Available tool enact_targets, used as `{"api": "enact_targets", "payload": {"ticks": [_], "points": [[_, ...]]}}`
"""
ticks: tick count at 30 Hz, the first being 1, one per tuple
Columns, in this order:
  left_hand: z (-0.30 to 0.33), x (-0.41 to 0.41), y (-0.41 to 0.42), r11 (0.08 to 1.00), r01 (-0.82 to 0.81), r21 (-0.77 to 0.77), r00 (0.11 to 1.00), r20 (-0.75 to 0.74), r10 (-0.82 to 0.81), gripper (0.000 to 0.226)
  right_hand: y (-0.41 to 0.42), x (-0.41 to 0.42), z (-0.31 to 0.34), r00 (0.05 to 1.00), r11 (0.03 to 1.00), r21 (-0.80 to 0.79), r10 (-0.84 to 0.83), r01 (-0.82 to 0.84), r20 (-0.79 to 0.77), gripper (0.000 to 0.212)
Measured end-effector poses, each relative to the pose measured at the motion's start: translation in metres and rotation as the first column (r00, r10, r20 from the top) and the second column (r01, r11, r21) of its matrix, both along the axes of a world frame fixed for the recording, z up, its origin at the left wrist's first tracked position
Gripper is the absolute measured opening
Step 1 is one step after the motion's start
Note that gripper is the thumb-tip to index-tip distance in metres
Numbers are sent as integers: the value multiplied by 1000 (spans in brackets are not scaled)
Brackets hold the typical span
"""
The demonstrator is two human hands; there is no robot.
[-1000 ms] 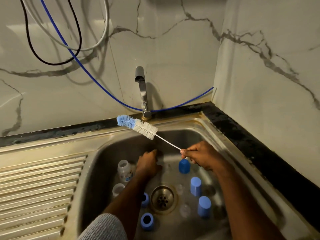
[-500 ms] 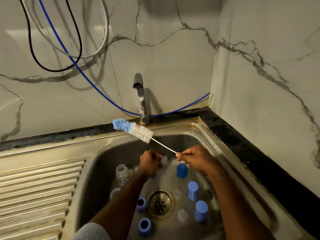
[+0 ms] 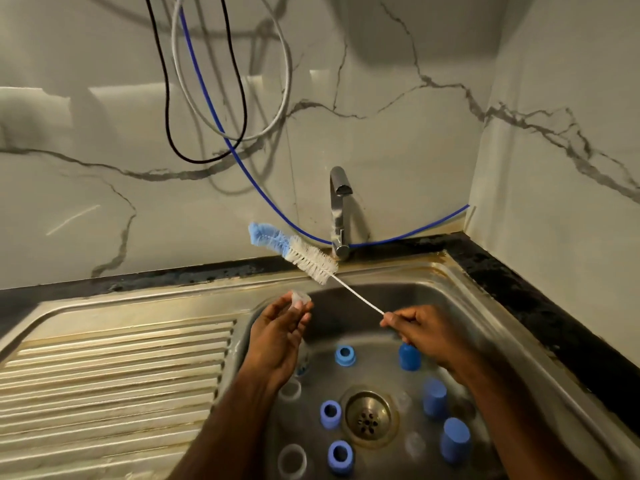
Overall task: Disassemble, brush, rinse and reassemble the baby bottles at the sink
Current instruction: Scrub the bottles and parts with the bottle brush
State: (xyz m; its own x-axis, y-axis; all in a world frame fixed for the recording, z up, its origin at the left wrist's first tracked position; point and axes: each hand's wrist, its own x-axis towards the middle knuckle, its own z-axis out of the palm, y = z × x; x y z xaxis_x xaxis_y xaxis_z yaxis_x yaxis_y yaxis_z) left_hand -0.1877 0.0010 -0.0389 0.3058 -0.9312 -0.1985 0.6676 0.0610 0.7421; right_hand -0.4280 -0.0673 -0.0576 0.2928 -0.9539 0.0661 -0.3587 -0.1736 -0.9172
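Left hand [image 3: 277,336] raised over the sink's left rim, fingertips pinching a small clear piece [image 3: 300,298], probably a silicone teat, though it is blurred and hard to confirm. It is held up and forward, apparently to present its opening to the brush. Right hand [image 3: 424,329] closed around the thin white stem of the bottle brush [image 3: 298,252], gripping at the near end; bristle head angled up and left, blue tip farthest, just in front of the tap [image 3: 338,216]. The long reach leaves the bristles free to enter narrow parts. Tap shows no running water. In the sink [image 3: 457,306] basin, parts lie disassembled around the drain [image 3: 367,415]: blue collar rings [image 3: 330,414] left of and beyond the drain, blue caps [image 3: 434,398] standing right of it, clear bottle bodies [image 3: 292,460] near left, mouths upward. Kept low in the basin, likely so drips and rinse water stay contained. Ribbed drainboard [image 3: 114,375] to the left. Cables loop on the marble wall behind. Judged stage: brushing small parts, reassembly not yet begun.
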Motion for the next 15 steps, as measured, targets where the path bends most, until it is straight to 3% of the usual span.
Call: {"api": "enact_targets", "payload": {"ticks": [5,10,15], "points": [[0,-4,-8,999,26,-35,1000,0,-26,31,9,15,1,996,993,-71,94,-93,7,20],[0,-1,-13,995,-21,-98,992,-126,9,22,8,17,-5,994,988,-106,108,-111,-35,18],[3,4,-12,998,48,-42,998,-43,-50,21,6,12,-5,985,980,-147,114,-133,-133,31]]}}
